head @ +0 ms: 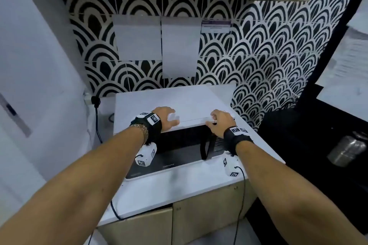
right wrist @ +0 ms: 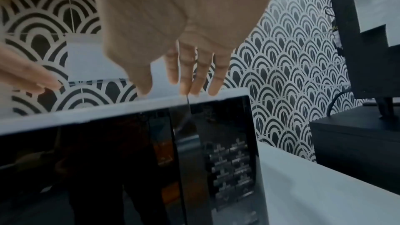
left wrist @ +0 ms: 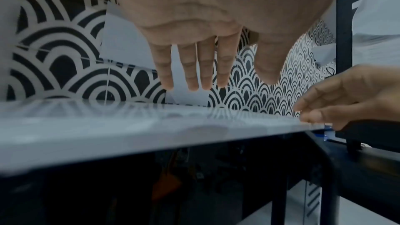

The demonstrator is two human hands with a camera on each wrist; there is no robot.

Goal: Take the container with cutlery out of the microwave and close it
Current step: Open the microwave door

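Both hands were over the top front edge of the microwave (head: 175,105), which sat on the white counter (head: 159,191) with its dark door (head: 179,149) shut, so the container with cutlery, presumably inside, could not be seen at all. From the head view the left hand (head: 166,117) lay loose and empty near the top's front edge, the right hand (head: 220,123) likewise at the front right corner above the door handle (head: 205,149). I judged the handle the place to take hold, a stiff pull, and the container likely light but rattly, its cutlery apt to slide if tipped. The left wrist view showed the left hand's fingers (left wrist: 190,67) straight and spread, hovering just over the glossy white top, gripping nothing, the right hand (left wrist: 346,98) at the far edge. The right wrist view showed the right hand's fingers (right wrist: 194,71) relaxed, tips at the top edge, above the glossy black door and the control panel (right wrist: 231,168).
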